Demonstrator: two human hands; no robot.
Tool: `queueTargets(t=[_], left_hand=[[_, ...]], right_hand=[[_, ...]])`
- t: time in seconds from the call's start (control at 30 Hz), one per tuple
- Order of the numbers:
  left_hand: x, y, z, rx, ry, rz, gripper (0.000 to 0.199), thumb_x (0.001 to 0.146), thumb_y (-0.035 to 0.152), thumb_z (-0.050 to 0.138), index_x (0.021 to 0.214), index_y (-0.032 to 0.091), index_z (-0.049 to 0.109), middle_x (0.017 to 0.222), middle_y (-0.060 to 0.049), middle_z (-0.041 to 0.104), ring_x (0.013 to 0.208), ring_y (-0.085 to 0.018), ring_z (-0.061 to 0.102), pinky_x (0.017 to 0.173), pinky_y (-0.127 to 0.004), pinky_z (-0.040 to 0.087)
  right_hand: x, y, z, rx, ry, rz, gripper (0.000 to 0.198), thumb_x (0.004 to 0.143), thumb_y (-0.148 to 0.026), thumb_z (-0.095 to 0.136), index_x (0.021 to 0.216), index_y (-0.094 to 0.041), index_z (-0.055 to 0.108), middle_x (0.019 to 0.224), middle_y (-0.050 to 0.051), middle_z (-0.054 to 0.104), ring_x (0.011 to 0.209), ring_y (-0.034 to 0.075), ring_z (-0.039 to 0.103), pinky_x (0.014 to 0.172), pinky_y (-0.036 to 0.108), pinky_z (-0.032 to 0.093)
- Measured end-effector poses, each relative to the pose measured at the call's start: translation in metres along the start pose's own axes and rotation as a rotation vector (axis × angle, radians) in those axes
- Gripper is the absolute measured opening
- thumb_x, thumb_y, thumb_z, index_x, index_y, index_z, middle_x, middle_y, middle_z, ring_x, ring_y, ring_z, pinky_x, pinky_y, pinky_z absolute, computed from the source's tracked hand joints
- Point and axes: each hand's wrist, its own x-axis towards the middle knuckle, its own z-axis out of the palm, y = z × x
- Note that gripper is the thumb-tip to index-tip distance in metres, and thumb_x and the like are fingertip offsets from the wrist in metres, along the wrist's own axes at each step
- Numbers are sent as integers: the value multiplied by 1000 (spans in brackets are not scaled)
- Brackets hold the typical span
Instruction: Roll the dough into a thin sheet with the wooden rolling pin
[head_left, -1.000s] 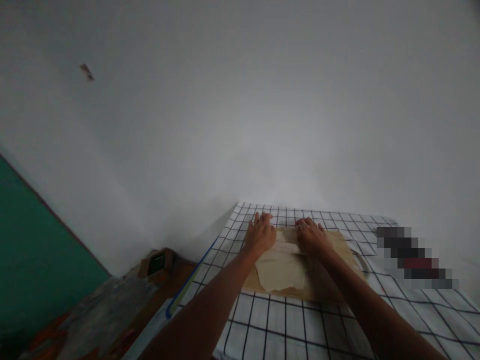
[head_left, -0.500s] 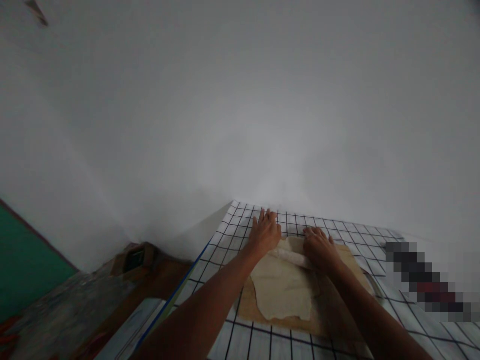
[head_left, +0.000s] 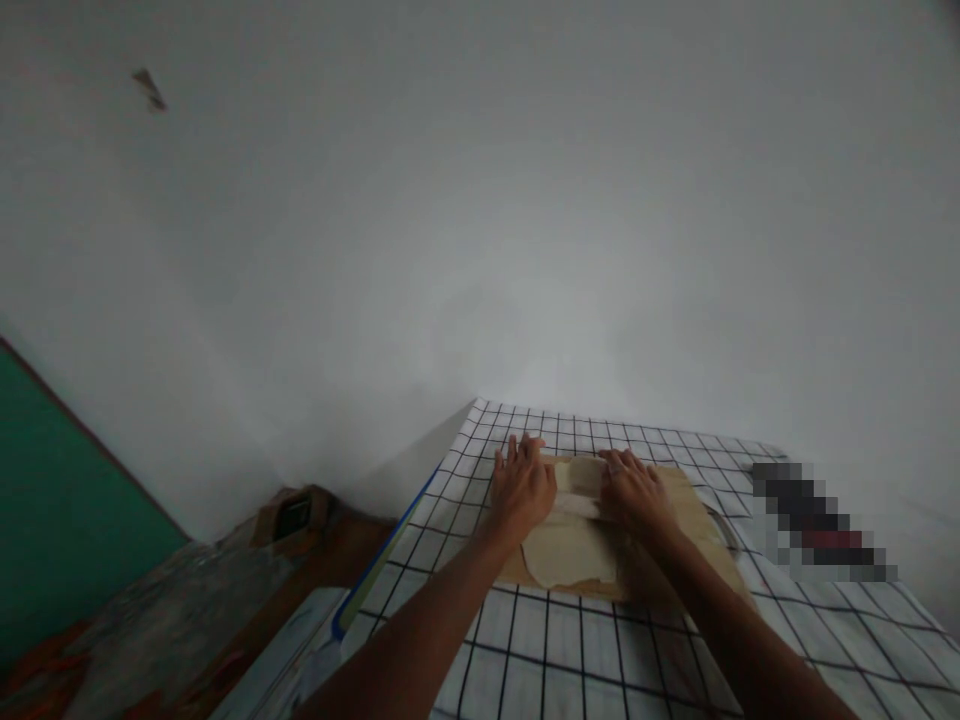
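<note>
A sheet of pale rolled dough [head_left: 568,552] with uneven edges lies on a tan wooden board [head_left: 690,497]. Across it, between my hands, runs a whitish rolling pin [head_left: 577,507]; both its ends are hidden. My left hand [head_left: 523,487] presses palm-down over the pin's left end, its fingers stretched forward and spread. Over the right end, my right hand [head_left: 634,492] also lies palm-down, fingers pointing away and slightly bent. Neither hand's fingers are visibly wrapped round the pin.
A white cloth with black grid lines [head_left: 540,660] covers the table beneath the board. A plain white wall [head_left: 525,250] rises at its far edge. Blurred-out dark items [head_left: 821,525] lie to the right. A box [head_left: 292,517] stands low on the left.
The view has shifted, so board and table sit somewhat differently in the picture. Both hands stay on the rolling pin, which now lies nearer the middle of the visible dough.
</note>
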Motion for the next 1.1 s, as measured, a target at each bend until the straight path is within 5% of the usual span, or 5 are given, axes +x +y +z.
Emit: queueTargets(t=[0.37, 0.5, 0.77, 0.93, 1.1], left_hand=[[-85, 4, -25, 3, 180, 155, 53, 99, 18, 34, 151, 10, 24, 154, -14, 38, 146, -24, 26, 119, -53, 22], [-91, -1, -26, -7, 140, 185, 56, 102, 22, 33, 154, 10, 16, 155, -14, 34, 145, -23, 29, 120, -52, 19], [1, -11, 3, 7, -2, 141, 46, 102, 29, 33, 147, 23, 39, 144, -9, 53, 139, -29, 40, 116, -63, 15], [77, -13, 33, -29, -83, 162, 41, 101, 36, 37, 137, 21, 51, 139, -11, 57, 134, -31, 46, 108, -54, 37], [120, -7, 50, -50, -41, 133, 41, 102, 36, 32, 136, 19, 50, 141, -14, 54, 138, -32, 38, 107, -53, 37]], right_hand=[[-78, -9, -3, -27, 71, -79, 49, 96, -17, 32, 143, -12, 43, 147, 12, 49, 140, 25, 38, 115, 47, 26], [-84, -6, 2, -31, 128, -137, 52, 96, -19, 34, 147, -12, 37, 152, 13, 42, 143, 25, 32, 117, 49, 21], [2, -7, -9, 51, -9, 21, 43, 97, -17, 32, 137, -14, 49, 141, 13, 54, 135, 23, 43, 107, 36, 35], [62, 14, 8, 20, -63, 85, 36, 96, -13, 38, 126, -13, 55, 128, 14, 60, 118, 21, 56, 99, 36, 41], [98, 28, 19, -35, -88, 118, 26, 96, -36, 57, 111, -16, 62, 115, 7, 63, 105, 22, 60, 92, 45, 48]])
